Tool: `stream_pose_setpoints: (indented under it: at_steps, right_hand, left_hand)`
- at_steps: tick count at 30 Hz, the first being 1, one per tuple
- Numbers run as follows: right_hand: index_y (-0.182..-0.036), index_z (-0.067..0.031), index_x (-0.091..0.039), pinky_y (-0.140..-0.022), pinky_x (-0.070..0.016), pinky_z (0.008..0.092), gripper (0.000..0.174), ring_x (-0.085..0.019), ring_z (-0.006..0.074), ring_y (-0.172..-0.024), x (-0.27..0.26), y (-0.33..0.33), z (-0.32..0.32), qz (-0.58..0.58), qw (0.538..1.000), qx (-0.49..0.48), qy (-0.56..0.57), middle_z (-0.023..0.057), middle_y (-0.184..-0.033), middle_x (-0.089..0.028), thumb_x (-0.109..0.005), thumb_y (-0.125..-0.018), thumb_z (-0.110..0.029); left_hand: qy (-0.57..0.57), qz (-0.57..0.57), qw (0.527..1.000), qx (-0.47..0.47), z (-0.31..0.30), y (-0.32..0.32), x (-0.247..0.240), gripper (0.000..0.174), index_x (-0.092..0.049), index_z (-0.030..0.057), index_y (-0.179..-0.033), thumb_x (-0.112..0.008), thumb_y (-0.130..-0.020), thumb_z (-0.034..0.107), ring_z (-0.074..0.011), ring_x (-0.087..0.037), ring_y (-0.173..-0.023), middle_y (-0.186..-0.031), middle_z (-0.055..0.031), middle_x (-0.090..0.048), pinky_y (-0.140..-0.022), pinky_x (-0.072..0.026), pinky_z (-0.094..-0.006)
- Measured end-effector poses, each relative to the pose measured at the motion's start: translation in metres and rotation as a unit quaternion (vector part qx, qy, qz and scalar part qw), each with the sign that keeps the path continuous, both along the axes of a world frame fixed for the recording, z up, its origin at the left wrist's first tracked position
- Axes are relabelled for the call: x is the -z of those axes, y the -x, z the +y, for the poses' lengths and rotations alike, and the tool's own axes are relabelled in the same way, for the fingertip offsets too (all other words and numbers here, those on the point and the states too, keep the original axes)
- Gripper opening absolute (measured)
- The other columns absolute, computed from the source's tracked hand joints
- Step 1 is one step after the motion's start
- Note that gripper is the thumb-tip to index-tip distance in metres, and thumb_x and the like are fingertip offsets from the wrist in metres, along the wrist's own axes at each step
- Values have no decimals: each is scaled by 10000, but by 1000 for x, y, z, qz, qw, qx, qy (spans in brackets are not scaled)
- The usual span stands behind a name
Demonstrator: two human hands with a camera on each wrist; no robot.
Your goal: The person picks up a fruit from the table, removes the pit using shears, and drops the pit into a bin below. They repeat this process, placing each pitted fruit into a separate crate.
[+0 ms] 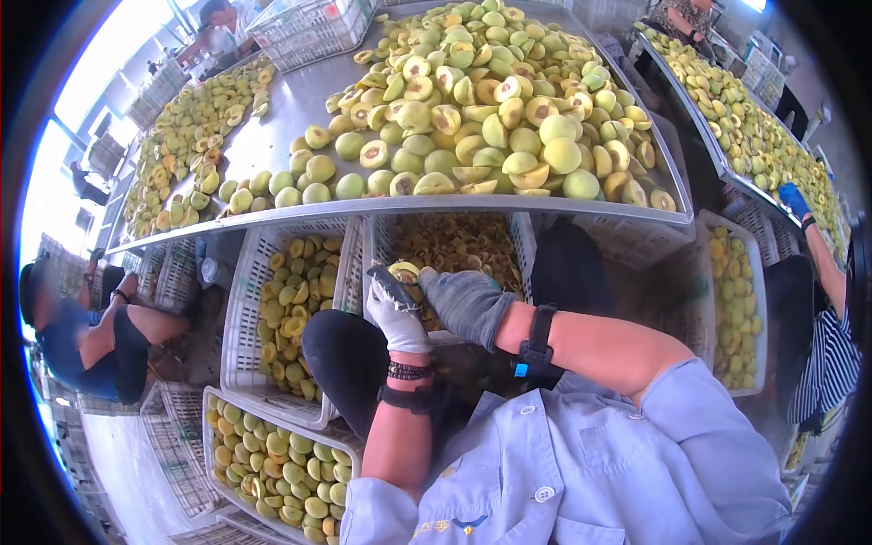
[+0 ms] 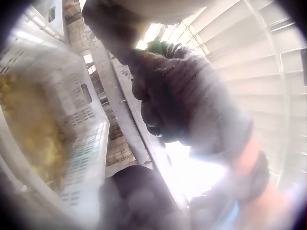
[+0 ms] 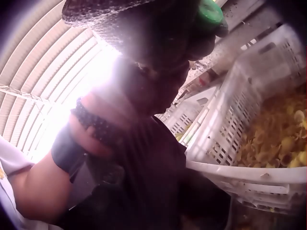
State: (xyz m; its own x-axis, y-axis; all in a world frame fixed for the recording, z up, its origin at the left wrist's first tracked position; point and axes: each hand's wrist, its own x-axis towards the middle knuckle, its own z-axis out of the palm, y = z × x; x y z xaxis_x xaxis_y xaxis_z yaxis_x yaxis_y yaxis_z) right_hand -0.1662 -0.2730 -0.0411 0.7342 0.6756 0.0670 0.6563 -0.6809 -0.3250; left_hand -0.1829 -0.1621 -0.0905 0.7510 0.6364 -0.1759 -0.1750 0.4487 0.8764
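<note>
In the head view my left hand, in a white glove, grips a dark, flat tool with pale shreds stuck to it. My right hand, in a grey glove, holds a cut green stone fruit right against the tool. Both hands are close together over a crate of brownish fruit scraps. The left wrist view shows the grey-gloved right hand with its fingers curled, in shade. At the top of the right wrist view, a green rounded thing shows by the gloved fingers.
A metal table ahead bears a large heap of halved green fruit. Crates of fruit halves stand left of my knees, with another crate nearer. More crates and other people are at both sides.
</note>
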Motion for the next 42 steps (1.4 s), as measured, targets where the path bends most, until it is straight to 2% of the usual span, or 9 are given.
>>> stream_pose_setpoints:
  at_steps: [6,13,15,22,31,36,38,40,42]
  right_hand:
    - [-902,-20,-476,-519,-474,395,158,-608,288,-618,-6,-8,-5,-22,999,-43,16,155,-667,-599,-437,-782,-115]
    - [-887,-41,-487,-511,-481,377,137,-617,260,-636,-8,-3,1,-79,997,2,18,129,-689,-608,-437,-785,-119]
    - [-888,-44,-491,-511,-483,368,137,-619,255,-638,-4,-4,4,-88,996,12,14,121,-698,-611,-442,-784,-118]
    - [-903,-29,-492,-530,-482,387,153,-615,278,-644,-1,-3,2,-45,999,-13,21,144,-695,-608,-442,-785,-112]
    - [-899,4,-438,-542,-459,421,188,-593,342,-646,0,-4,-5,65,997,-19,-32,189,-665,-586,-490,-745,-90]
    - [-918,2,-440,-554,-458,422,219,-592,342,-661,0,1,-8,87,993,-17,-75,196,-659,-584,-507,-735,-99]
    - [-913,-2,-446,-547,-456,423,215,-589,344,-652,-1,-4,-9,88,995,-15,-47,197,-675,-584,-513,-736,-105]
    - [-908,-6,-451,-540,-454,423,211,-587,346,-642,-1,-14,-10,89,996,-12,-21,198,-690,-584,-518,-738,-111]
    - [-909,2,-499,-633,-449,428,224,-581,357,-743,-2,-26,-12,140,989,-28,-45,214,-759,-590,-525,-737,-139]
  left_hand:
    - [23,-24,999,5,2,3,6,286,-537,24,-959,-436,-889,283,-125,-518,-737,-855,-39,-533,-663,-448,-261]
    - [99,-53,994,14,7,-6,14,302,-523,36,-972,-452,-882,316,-130,-508,-734,-853,-40,-523,-679,-454,-268]
    - [71,-50,996,-3,8,-9,21,484,-536,20,-931,-428,-843,483,-194,-575,-704,-811,-78,-572,-646,-493,-313]
    - [58,-84,995,7,10,-5,35,415,-528,17,-950,-438,-864,413,-197,-569,-719,-837,-86,-564,-662,-491,-320]
    - [-75,-55,994,-48,-3,-2,18,324,-529,19,-957,-433,-888,321,-149,-532,-705,-821,-53,-533,-638,-470,-285]
    - [-10,-29,999,-26,-2,-4,19,359,-535,21,-928,-436,-880,363,-146,-524,-653,-782,-43,-532,-599,-468,-282]
    - [-59,-22,997,-38,3,-8,31,371,-535,32,-929,-439,-873,386,-153,-532,-638,-778,-42,-539,-590,-466,-276]
    - [18,11,1000,20,5,-6,31,364,-509,18,-1054,-411,-890,328,-158,-530,-790,-918,-58,-533,-697,-452,-268]
    - [74,58,994,48,1,-5,5,409,-505,31,-1053,-423,-869,387,-167,-532,-801,-931,-60,-530,-703,-455,-281]
